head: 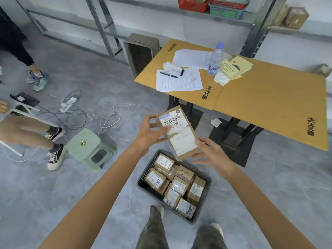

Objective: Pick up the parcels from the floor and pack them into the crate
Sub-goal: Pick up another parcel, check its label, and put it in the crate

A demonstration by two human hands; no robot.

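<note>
Left grip (152, 131) clamped on labelled cardboard parcel (179, 133), up above grey crate (150, 192) packed with small boxes (179, 186) on scuffed grey floor (89, 194), near table's (269, 97) front edge. Right grip (212, 153) touching lower corner, too blurry to call.

Water bottle (214, 60), papers (179, 80) and pen (168, 74) on cardboard-topped table (269, 94), green stool (91, 148) beside cables (100, 119)
</note>
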